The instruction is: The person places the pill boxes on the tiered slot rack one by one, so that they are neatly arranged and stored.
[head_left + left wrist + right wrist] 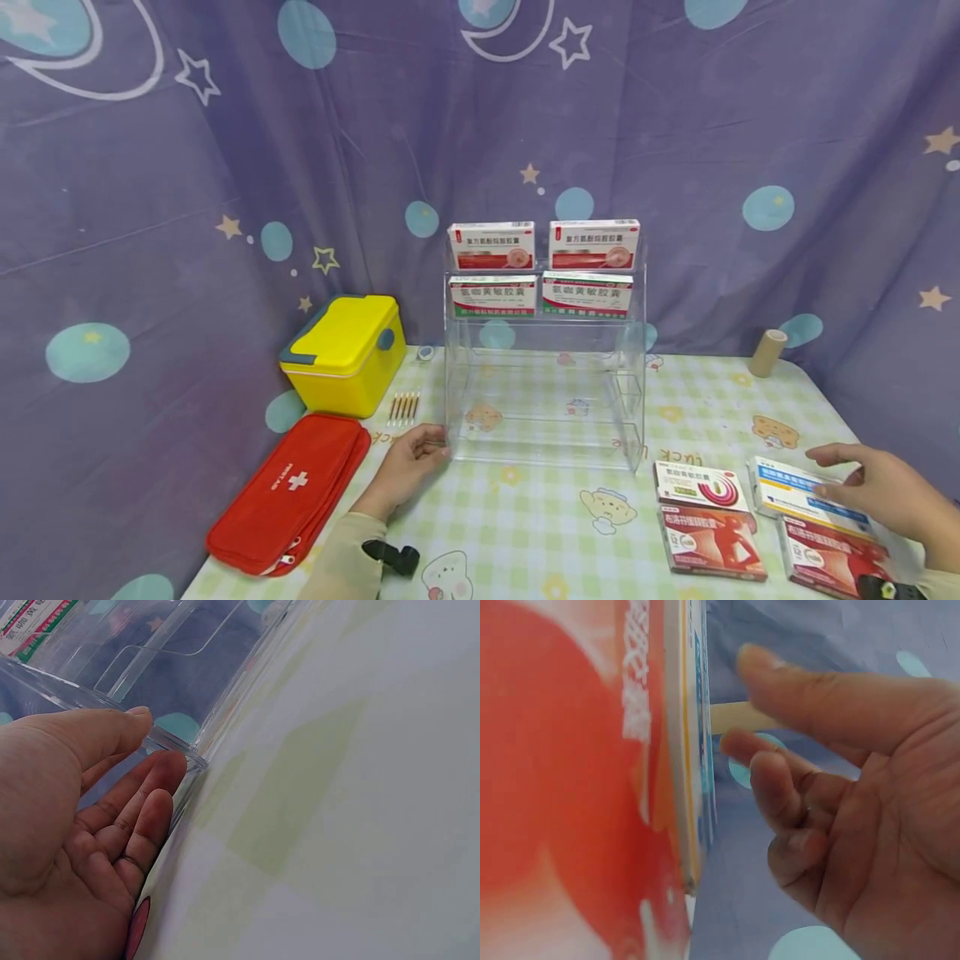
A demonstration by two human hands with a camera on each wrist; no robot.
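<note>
My left hand rests at the lower left corner of a clear acrylic display stand. In the left wrist view its thumb and loosely bent fingers stand apart, fingertips right at the stand's bottom edge. My right hand hovers over a blue-and-white medicine box at the right, partly covering it. The right wrist view shows that hand's fingers half bent, with nothing between them and the thumb. A red medicine box lies just nearer. Beside these lie a white-and-pink box and another red box.
Red-and-white boxes fill the stand's top tier, green-and-white boxes the one below. At left are a yellow case, a red first-aid pouch and several small vials. A tan roll stands back right.
</note>
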